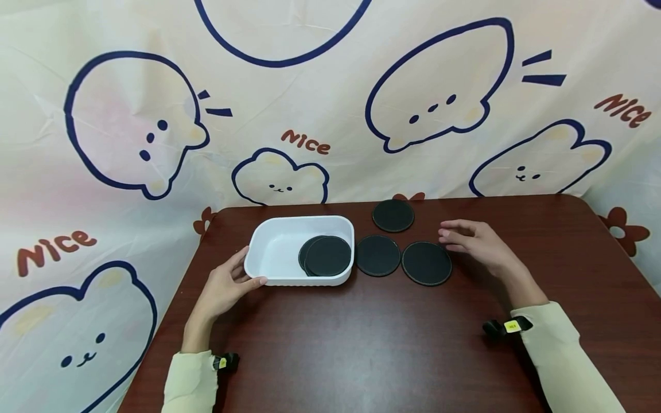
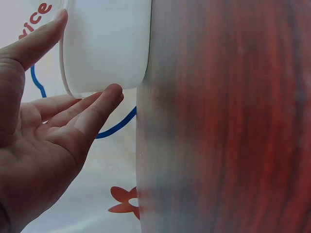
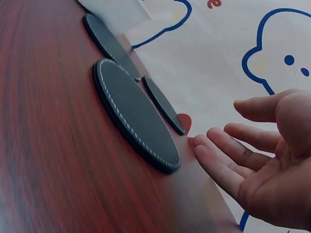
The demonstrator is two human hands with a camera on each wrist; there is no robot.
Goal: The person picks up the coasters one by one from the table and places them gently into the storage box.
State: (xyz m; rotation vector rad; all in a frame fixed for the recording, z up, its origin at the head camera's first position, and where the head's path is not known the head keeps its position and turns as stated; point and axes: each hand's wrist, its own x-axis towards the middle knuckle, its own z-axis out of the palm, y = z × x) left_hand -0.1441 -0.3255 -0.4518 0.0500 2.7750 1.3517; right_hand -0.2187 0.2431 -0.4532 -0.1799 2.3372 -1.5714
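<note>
A white plastic box [image 1: 276, 249] stands on the table, with round black coasters [image 1: 329, 256] overlapping at its right end. My left hand [image 1: 223, 285] holds the box by its left end, thumb at the front rim. In the left wrist view, the fingers [image 2: 104, 104] touch the end wall of the box [image 2: 107, 48]. Three more coasters lie right of the box: a near right one [image 1: 426, 263], a middle one [image 1: 378, 256] and a far one [image 1: 393, 215]. Just right of these, my right hand [image 1: 477, 244] hovers with loosely bent fingers and holds nothing. White stitching rims the nearest coaster [image 3: 138, 116].
The dark brown wooden table [image 1: 372, 344] reaches back to a pale cloth [image 1: 330, 103] printed with blue outlined cartoon figures. A band with a small black device [image 1: 508, 327] sits on the right wrist, and a similar device [image 1: 226, 362] on the left.
</note>
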